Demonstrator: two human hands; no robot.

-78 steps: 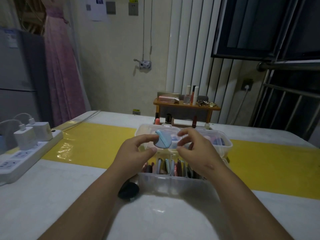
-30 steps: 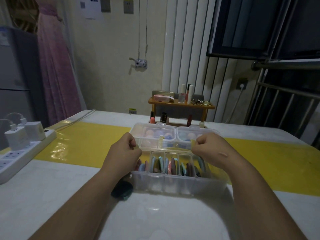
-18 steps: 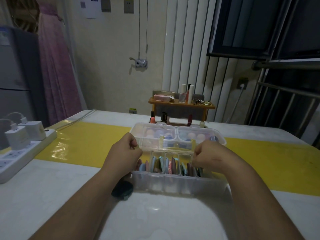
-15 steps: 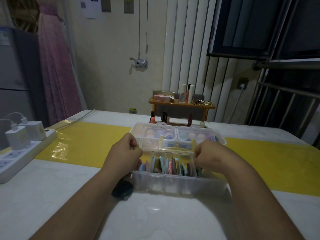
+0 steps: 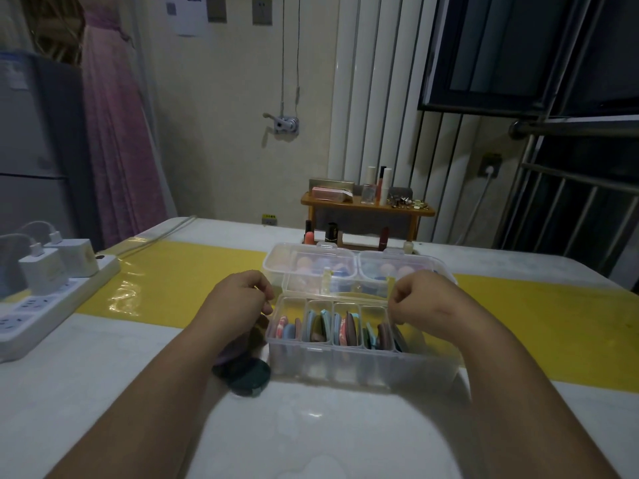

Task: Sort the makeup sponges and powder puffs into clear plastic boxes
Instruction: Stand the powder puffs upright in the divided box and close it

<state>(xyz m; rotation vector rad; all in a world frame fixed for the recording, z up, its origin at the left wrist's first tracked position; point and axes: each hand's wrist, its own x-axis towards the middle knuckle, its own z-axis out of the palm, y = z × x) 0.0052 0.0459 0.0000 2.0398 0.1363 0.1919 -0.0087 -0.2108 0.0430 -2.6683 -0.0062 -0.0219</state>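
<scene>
Two clear boxes: the near box (image 5: 345, 361) has four compartments and one lid (image 5: 335, 286). The second box (image 5: 311, 267), just behind it, has two lidded halves. Two hands, the left hand (image 5: 238, 302) and the right hand (image 5: 422, 299), pinch one end of that lid each. One dark puff (image 5: 247, 375) lies just left of the near box. Well to its left, one power strip (image 5: 52, 305) carries two chargers (image 5: 41, 274). Behind it stands one shelf (image 5: 366, 210), with four bottles (image 5: 332, 232) below. The puffs packed inside the near box cannot be counted.
</scene>
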